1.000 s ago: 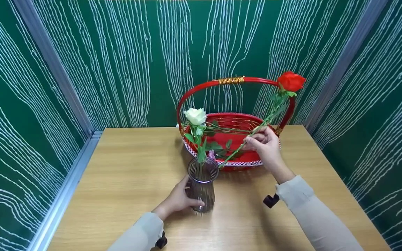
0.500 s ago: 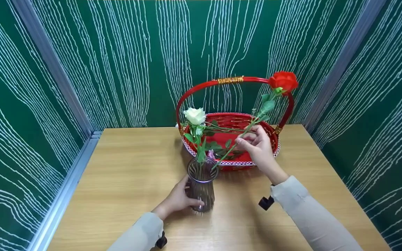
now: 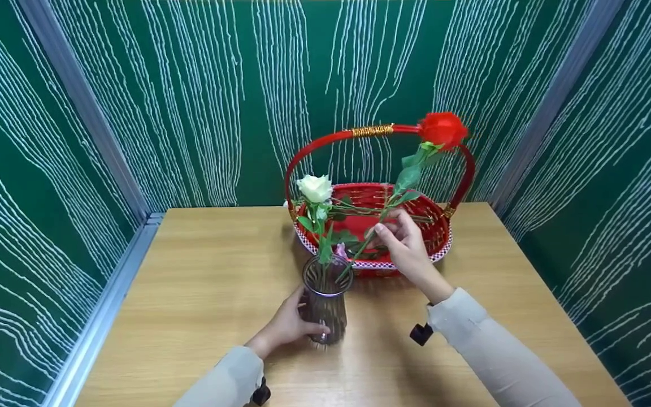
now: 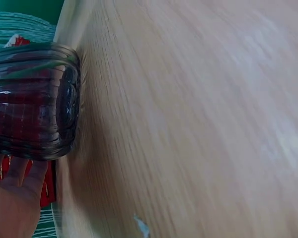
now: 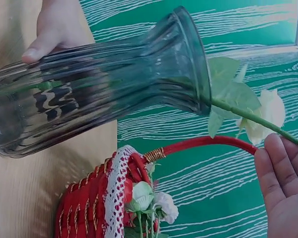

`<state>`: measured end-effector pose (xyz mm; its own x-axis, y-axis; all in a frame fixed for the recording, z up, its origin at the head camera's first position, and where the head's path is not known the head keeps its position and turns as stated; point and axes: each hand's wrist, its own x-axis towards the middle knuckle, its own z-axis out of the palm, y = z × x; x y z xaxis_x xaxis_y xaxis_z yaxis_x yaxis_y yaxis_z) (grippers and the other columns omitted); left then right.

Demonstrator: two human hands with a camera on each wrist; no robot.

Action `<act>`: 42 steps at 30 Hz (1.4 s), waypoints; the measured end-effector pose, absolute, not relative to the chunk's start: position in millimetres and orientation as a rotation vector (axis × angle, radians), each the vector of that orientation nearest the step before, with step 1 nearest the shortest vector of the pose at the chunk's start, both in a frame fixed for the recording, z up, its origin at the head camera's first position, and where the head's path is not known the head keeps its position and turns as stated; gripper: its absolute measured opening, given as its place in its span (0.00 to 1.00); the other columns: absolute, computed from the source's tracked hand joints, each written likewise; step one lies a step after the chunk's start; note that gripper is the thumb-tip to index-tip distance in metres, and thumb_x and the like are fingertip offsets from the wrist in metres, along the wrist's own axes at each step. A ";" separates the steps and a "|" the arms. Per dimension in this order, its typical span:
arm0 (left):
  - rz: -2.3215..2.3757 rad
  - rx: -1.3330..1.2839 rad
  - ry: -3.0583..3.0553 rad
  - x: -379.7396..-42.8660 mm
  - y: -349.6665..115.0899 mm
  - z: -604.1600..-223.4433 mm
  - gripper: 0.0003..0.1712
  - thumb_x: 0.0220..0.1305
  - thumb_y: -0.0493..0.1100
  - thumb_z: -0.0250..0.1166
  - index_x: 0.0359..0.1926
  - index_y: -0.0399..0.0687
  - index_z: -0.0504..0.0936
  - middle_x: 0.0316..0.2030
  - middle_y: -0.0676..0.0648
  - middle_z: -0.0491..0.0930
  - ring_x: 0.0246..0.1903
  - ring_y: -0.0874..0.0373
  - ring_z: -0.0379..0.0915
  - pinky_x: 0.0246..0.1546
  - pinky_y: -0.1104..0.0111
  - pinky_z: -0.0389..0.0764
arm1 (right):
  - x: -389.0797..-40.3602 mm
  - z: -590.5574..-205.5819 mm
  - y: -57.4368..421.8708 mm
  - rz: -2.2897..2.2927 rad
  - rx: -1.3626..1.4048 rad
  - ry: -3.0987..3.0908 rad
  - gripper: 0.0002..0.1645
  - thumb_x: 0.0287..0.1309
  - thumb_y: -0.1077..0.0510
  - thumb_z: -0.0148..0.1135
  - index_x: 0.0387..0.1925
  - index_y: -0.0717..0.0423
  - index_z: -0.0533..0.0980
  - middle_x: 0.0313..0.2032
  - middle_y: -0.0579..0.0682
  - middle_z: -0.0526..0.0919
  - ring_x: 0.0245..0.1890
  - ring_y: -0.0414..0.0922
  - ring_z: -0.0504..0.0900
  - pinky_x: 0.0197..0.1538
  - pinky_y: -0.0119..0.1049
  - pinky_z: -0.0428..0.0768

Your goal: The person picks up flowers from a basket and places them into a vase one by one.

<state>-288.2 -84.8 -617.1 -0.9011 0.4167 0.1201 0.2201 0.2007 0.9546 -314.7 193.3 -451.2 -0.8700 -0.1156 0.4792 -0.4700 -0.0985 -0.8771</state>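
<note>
A ribbed, smoky glass vase (image 3: 328, 311) stands upright on the table, a white rose (image 3: 315, 189) rising from its mouth. My left hand (image 3: 289, 322) grips the vase low on its left side, thumb across the front; in the left wrist view its fingers (image 4: 20, 173) lie along the glass. With thumb and fingertips, my right hand (image 3: 404, 243) pinches the green stem of a red rose (image 3: 443, 130) above and right of the vase. The stem slants down left, its lower end inside the vase mouth. In the right wrist view the stem (image 5: 258, 120) runs out of the rim.
Behind the vase stands a red woven basket (image 3: 443, 249) with white lace trim and a tall arched handle (image 3: 325, 137). More flowers lie in it, among them pale blooms (image 5: 140, 196). Green walls with white wavy lines surround the wooden table (image 3: 212, 271).
My right hand has moved left and slightly down with the red rose. The stem's lower end has passed from beside the vase into its mouth. The left hand and vase stay put.
</note>
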 end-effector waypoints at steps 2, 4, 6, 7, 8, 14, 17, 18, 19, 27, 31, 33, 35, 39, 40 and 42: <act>1.799 0.617 2.284 -287.0 -84.5 -618.0 0.68 0.49 0.37 0.89 0.85 0.44 0.56 0.64 0.35 0.78 0.66 0.37 0.78 0.70 0.46 0.81 | -314.0 -452.9 189.4 2.040 0.643 -1.938 0.05 0.79 0.71 0.52 0.49 0.62 0.72 0.33 0.61 0.88 0.29 0.46 0.90 0.38 0.38 0.93; 1.805 0.610 2.278 -286.4 -84.4 -618.7 0.68 0.51 0.38 0.88 0.85 0.44 0.56 0.66 0.34 0.77 0.68 0.36 0.77 0.71 0.45 0.80 | -313.4 -454.4 185.6 2.026 0.630 -1.958 0.04 0.80 0.70 0.51 0.48 0.66 0.73 0.32 0.57 0.88 0.30 0.45 0.89 0.37 0.36 0.92; 1.808 0.612 2.278 -285.7 -84.5 -619.0 0.67 0.51 0.38 0.88 0.85 0.43 0.56 0.67 0.33 0.77 0.68 0.35 0.76 0.72 0.44 0.79 | -312.7 -455.3 181.8 2.003 0.627 -1.983 0.05 0.80 0.69 0.51 0.48 0.71 0.72 0.31 0.53 0.88 0.30 0.44 0.88 0.37 0.36 0.91; 1.808 0.609 2.277 -285.6 -84.7 -619.1 0.67 0.51 0.39 0.88 0.85 0.43 0.56 0.68 0.33 0.76 0.69 0.34 0.76 0.72 0.44 0.78 | -312.7 -455.8 180.0 1.993 0.631 -1.993 0.07 0.80 0.69 0.51 0.47 0.73 0.72 0.31 0.51 0.88 0.30 0.44 0.88 0.36 0.37 0.91; 1.807 0.608 2.278 -285.4 -85.0 -619.1 0.66 0.51 0.39 0.88 0.85 0.43 0.57 0.68 0.33 0.76 0.69 0.34 0.76 0.73 0.43 0.78 | -312.4 -456.0 178.2 1.981 0.636 -2.007 0.08 0.81 0.69 0.50 0.48 0.75 0.71 0.31 0.49 0.87 0.30 0.43 0.88 0.36 0.38 0.91; 1.805 0.601 2.250 -283.5 -88.5 -619.2 0.57 0.51 0.39 0.88 0.78 0.46 0.66 0.68 0.36 0.77 0.70 0.35 0.76 0.73 0.43 0.78 | -310.2 -458.9 168.2 1.937 0.676 -2.067 0.09 0.81 0.69 0.50 0.47 0.77 0.72 0.33 0.50 0.85 0.31 0.40 0.87 0.36 0.34 0.90; 1.808 0.610 2.242 -282.3 -90.3 -620.0 0.50 0.52 0.38 0.87 0.73 0.46 0.71 0.67 0.37 0.78 0.69 0.37 0.76 0.73 0.43 0.77 | -309.7 -462.5 164.1 1.923 0.699 -2.106 0.09 0.80 0.69 0.50 0.45 0.77 0.73 0.33 0.53 0.85 0.32 0.39 0.86 0.37 0.31 0.89; 1.805 0.617 2.247 -282.1 -90.7 -620.3 0.49 0.52 0.38 0.87 0.72 0.46 0.72 0.67 0.38 0.79 0.69 0.37 0.77 0.73 0.43 0.77 | -309.8 -463.8 162.9 1.908 0.712 -2.122 0.09 0.80 0.69 0.50 0.44 0.76 0.73 0.33 0.53 0.84 0.33 0.39 0.86 0.38 0.31 0.89; 1.808 0.623 2.246 -282.3 -91.0 -620.3 0.49 0.52 0.38 0.87 0.73 0.46 0.73 0.67 0.38 0.79 0.69 0.38 0.77 0.73 0.43 0.77 | -310.1 -465.1 162.0 1.889 0.728 -2.135 0.10 0.80 0.69 0.51 0.44 0.76 0.73 0.34 0.53 0.84 0.34 0.39 0.86 0.39 0.31 0.89; 1.823 0.646 2.232 -286.2 -92.6 -621.7 0.48 0.52 0.37 0.87 0.73 0.46 0.75 0.67 0.40 0.81 0.70 0.40 0.77 0.74 0.44 0.76 | -311.5 -470.0 158.7 1.705 0.901 -2.251 0.11 0.82 0.66 0.52 0.40 0.67 0.77 0.30 0.49 0.74 0.33 0.37 0.72 0.40 0.29 0.75; 1.823 0.648 2.235 -286.7 -93.0 -621.8 0.48 0.51 0.36 0.87 0.72 0.45 0.75 0.66 0.39 0.82 0.69 0.40 0.77 0.74 0.44 0.77 | -311.1 -470.8 157.6 1.684 0.920 -2.309 0.11 0.81 0.65 0.55 0.40 0.66 0.79 0.31 0.51 0.76 0.33 0.38 0.72 0.40 0.29 0.74; 1.820 0.641 2.236 -287.0 -92.7 -622.4 0.47 0.51 0.36 0.87 0.72 0.45 0.75 0.65 0.39 0.82 0.69 0.41 0.77 0.74 0.44 0.77 | -311.0 -470.8 157.2 1.676 0.905 -2.336 0.10 0.80 0.65 0.57 0.40 0.65 0.81 0.32 0.51 0.77 0.34 0.38 0.73 0.40 0.28 0.75; 1.823 0.635 2.234 -287.3 -92.2 -622.4 0.47 0.51 0.36 0.87 0.71 0.44 0.75 0.65 0.39 0.82 0.68 0.41 0.78 0.74 0.45 0.77 | -311.7 -471.4 157.2 1.672 0.886 -2.357 0.09 0.78 0.64 0.61 0.40 0.64 0.83 0.34 0.52 0.79 0.34 0.38 0.75 0.40 0.28 0.76; 1.832 0.635 2.221 -287.0 -91.7 -620.3 0.46 0.51 0.36 0.87 0.70 0.43 0.75 0.64 0.39 0.83 0.68 0.40 0.78 0.73 0.45 0.78 | -314.2 -473.9 159.0 1.641 0.806 -2.386 0.04 0.74 0.64 0.67 0.41 0.62 0.84 0.35 0.54 0.82 0.33 0.39 0.75 0.37 0.28 0.77; 1.834 0.637 2.218 -286.8 -91.7 -619.6 0.46 0.51 0.36 0.87 0.70 0.43 0.75 0.64 0.39 0.83 0.68 0.40 0.78 0.73 0.46 0.79 | -315.2 -474.9 159.9 1.633 0.779 -2.395 0.03 0.73 0.64 0.68 0.41 0.62 0.85 0.35 0.54 0.83 0.32 0.39 0.75 0.37 0.28 0.77; 1.828 0.637 2.216 -286.5 -91.7 -618.7 0.46 0.51 0.37 0.87 0.70 0.43 0.75 0.64 0.38 0.82 0.68 0.40 0.79 0.72 0.46 0.79 | -316.9 -476.5 162.0 1.616 0.724 -2.415 0.03 0.72 0.63 0.69 0.42 0.61 0.85 0.34 0.54 0.83 0.31 0.40 0.75 0.36 0.28 0.77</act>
<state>-286.5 -91.7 -618.7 -0.8873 0.4461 0.1168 0.1996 0.1431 0.9694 -316.9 162.0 -476.5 -0.8729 -0.3086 0.3779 -0.4670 0.3046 -0.8301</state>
